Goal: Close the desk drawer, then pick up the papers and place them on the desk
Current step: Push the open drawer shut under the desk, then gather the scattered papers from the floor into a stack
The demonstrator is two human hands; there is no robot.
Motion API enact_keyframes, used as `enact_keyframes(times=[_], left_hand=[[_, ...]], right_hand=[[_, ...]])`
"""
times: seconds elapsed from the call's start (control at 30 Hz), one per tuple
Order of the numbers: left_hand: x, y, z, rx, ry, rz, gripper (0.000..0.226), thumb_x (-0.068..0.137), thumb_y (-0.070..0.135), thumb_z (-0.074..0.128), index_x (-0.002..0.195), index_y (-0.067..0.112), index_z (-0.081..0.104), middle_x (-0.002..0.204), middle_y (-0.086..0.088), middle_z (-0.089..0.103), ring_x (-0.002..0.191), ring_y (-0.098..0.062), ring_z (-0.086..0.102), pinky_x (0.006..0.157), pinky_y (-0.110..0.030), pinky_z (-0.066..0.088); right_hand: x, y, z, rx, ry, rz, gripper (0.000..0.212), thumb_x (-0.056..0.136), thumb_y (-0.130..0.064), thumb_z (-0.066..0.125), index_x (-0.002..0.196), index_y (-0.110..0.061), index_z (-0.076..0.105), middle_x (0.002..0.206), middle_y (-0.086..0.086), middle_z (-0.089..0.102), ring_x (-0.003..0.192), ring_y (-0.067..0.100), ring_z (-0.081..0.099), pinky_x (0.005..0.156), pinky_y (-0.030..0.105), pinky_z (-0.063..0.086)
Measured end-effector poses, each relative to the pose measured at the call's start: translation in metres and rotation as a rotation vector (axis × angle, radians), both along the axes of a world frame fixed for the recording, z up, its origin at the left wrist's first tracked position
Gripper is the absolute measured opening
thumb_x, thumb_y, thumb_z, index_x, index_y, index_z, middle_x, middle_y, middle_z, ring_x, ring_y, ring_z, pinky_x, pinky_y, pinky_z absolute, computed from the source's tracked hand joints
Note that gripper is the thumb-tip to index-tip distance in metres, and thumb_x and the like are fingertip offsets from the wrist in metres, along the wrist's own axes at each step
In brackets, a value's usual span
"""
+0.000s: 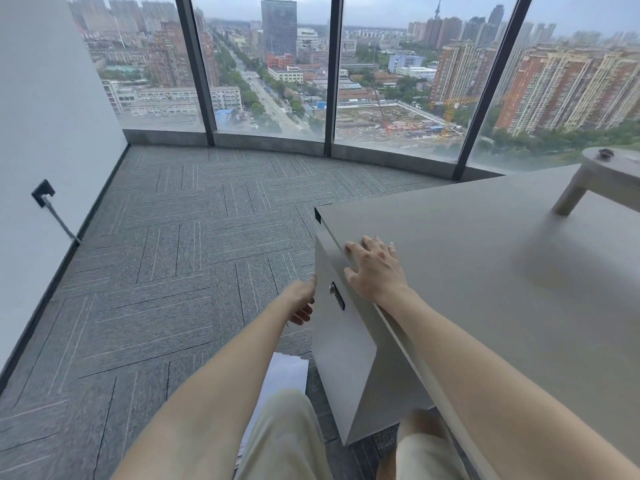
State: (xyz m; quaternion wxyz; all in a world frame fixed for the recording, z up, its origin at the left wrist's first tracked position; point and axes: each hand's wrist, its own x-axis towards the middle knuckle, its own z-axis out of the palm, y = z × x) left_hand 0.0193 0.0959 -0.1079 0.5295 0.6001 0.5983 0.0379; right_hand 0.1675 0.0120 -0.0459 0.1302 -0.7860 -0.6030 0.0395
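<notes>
Left to right: grey ribbed carpet tile floor (166, 258), matte and coarse. Left hand (303, 303) is loosely open, fingertips at the edge of the flat grey laminate drawer front (341, 344) with a small dark lock plate; it grips nothing. The drawer looks shut or nearly so, but the angle is poor. White sheets of paper (289, 372) lie on the floor below, partly hidden by a knee, not yet picked up. Right hand (375, 268) is spread flat, bracing on the smooth grey desk top (485, 258).
</notes>
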Motion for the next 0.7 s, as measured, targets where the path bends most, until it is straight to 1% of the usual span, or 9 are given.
enact_keyframes(times=[0.07, 0.13, 0.2, 0.27, 0.4, 0.53, 0.57, 0.63, 0.7], left_hand=[[-0.02, -0.013, 0.012, 0.132, 0.075, -0.08, 0.071, 0.099, 0.053, 0.023, 0.114, -0.006, 0.059, 0.097, -0.021, 0.065, 0.078, -0.033, 0.066, 0.073, -0.041, 0.057], [-0.04, -0.028, 0.023, 0.234, 0.146, -0.136, 0.063, 0.102, 0.044, 0.023, 0.118, -0.007, 0.058, 0.11, -0.025, 0.065, 0.094, -0.037, 0.067, 0.083, -0.042, 0.056], [-0.06, -0.041, 0.031, 0.293, 0.206, -0.144, 0.055, 0.103, 0.037, 0.027, 0.123, -0.006, 0.055, 0.125, -0.026, 0.06, 0.112, -0.039, 0.061, 0.092, -0.041, 0.049], [-0.08, -0.053, 0.036, 0.334, 0.283, -0.185, 0.052, 0.103, 0.035, 0.031, 0.129, -0.006, 0.051, 0.131, -0.026, 0.057, 0.119, -0.04, 0.057, 0.095, -0.041, 0.047], [-0.12, -0.076, 0.043, 0.398, 0.398, -0.215, 0.046, 0.1, 0.035, 0.038, 0.118, -0.003, 0.058, 0.113, -0.022, 0.063, 0.1, -0.034, 0.064, 0.078, -0.034, 0.049], [-0.151, -0.092, 0.045, 0.411, 0.424, -0.158, 0.041, 0.099, 0.029, 0.04, 0.123, -0.001, 0.054, 0.119, -0.02, 0.061, 0.097, -0.033, 0.061, 0.078, -0.033, 0.048], [-0.157, -0.093, 0.044, 0.409, 0.434, -0.149, 0.041, 0.099, 0.029, 0.04, 0.123, -0.001, 0.054, 0.115, -0.02, 0.062, 0.093, -0.031, 0.059, 0.078, -0.034, 0.049], [-0.168, -0.096, 0.039, 0.406, 0.45, -0.129, 0.037, 0.098, 0.028, 0.041, 0.111, -0.002, 0.058, 0.095, -0.017, 0.06, 0.079, -0.028, 0.055, 0.065, -0.031, 0.047], [-0.177, -0.094, 0.03, 0.384, 0.462, -0.102, 0.028, 0.097, 0.023, 0.042, 0.105, 0.002, 0.058, 0.095, -0.016, 0.058, 0.067, -0.022, 0.051, 0.055, -0.027, 0.041]], right_hand=[[-0.005, -0.003, 0.002, 0.04, -0.037, -0.001, 0.038, 0.09, -0.03, 0.053, 0.125, -0.017, 0.058, 0.131, 0.015, 0.056, 0.133, 0.037, 0.045, 0.115, 0.047, 0.029], [-0.013, -0.007, 0.006, 0.06, -0.089, 0.0, 0.032, 0.092, -0.025, 0.05, 0.117, -0.01, 0.062, 0.12, 0.015, 0.061, 0.118, 0.037, 0.054, 0.1, 0.041, 0.04], [-0.026, -0.012, 0.009, 0.053, -0.122, 0.011, 0.03, 0.093, -0.021, 0.048, 0.114, -0.005, 0.063, 0.119, 0.016, 0.062, 0.114, 0.037, 0.056, 0.094, 0.039, 0.043], [-0.044, -0.019, 0.01, 0.05, -0.144, 0.049, 0.029, 0.09, -0.016, 0.048, 0.111, -0.003, 0.063, 0.117, 0.017, 0.062, 0.112, 0.037, 0.057, 0.094, 0.039, 0.043], [-0.085, -0.036, 0.007, 0.09, -0.151, 0.172, 0.03, 0.089, -0.016, 0.048, 0.109, -0.005, 0.066, 0.115, 0.017, 0.065, 0.108, 0.035, 0.061, 0.094, 0.04, 0.045], [-0.118, -0.046, -0.004, -0.013, -0.06, 0.217, 0.034, 0.092, -0.021, 0.049, 0.119, -0.008, 0.064, 0.123, 0.015, 0.063, 0.108, 0.035, 0.064, 0.089, 0.04, 0.05], [-0.125, -0.047, -0.009, -0.05, -0.046, 0.23, 0.034, 0.092, -0.022, 0.05, 0.12, -0.009, 0.064, 0.125, 0.014, 0.063, 0.109, 0.034, 0.064, 0.089, 0.039, 0.051], [-0.135, -0.045, -0.021, -0.126, -0.037, 0.254, 0.034, 0.093, -0.025, 0.049, 0.122, -0.011, 0.063, 0.126, 0.013, 0.062, 0.111, 0.033, 0.063, 0.088, 0.039, 0.051], [-0.141, -0.041, -0.035, -0.207, -0.02, 0.268, 0.036, 0.095, -0.027, 0.049, 0.125, -0.012, 0.061, 0.128, 0.012, 0.061, 0.114, 0.033, 0.061, 0.09, 0.04, 0.051]])
